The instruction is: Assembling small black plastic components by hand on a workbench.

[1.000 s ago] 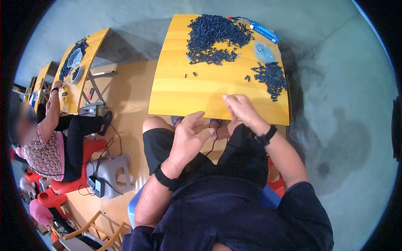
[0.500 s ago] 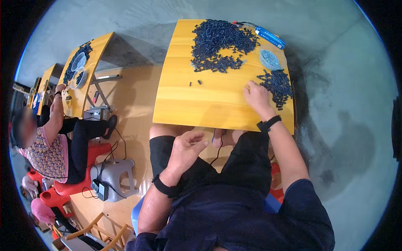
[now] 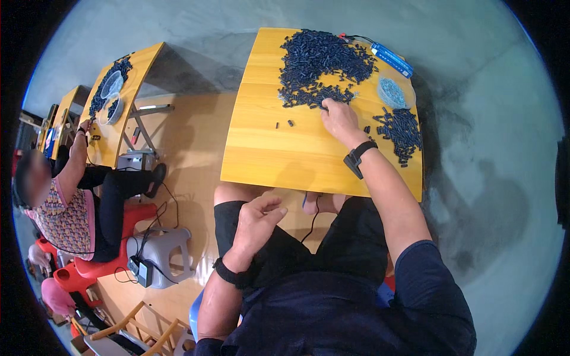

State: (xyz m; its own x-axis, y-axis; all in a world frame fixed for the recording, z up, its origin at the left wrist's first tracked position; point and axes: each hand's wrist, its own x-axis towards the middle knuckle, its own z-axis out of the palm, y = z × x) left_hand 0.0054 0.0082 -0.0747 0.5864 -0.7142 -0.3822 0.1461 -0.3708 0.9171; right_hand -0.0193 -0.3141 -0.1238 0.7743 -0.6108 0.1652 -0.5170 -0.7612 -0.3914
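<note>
Over the near edge of a large pile of small black cylindrical pieces [image 3: 320, 56], my right hand [image 3: 341, 123] is closed in a pinch. A dark piece shows at its fingertips, partly hidden by the fingers. My left hand [image 3: 258, 222] hovers above my lap, off the table, its fingers loosely bent and the thumb apart, holding nothing. Two loose black pieces [image 3: 291, 123] lie on the yellow wooden table [image 3: 255, 154], left of the right hand. A smaller heap of black pieces [image 3: 401, 133] lies at the table's right side.
A clear bowl of light-blue bits [image 3: 392, 93] stands at the right edge. Behind it lies a blue-and-white box [image 3: 392, 59] with cables. At left, another person [image 3: 71, 202] works at a second table [image 3: 145, 62] with bowls and black pieces. A grey stool [image 3: 157, 255] stands beside me.
My right hand has moved left and away from me, from beside the right heap to the large pile's near edge. My left hand has lowered slightly. The view has shifted a little.
</note>
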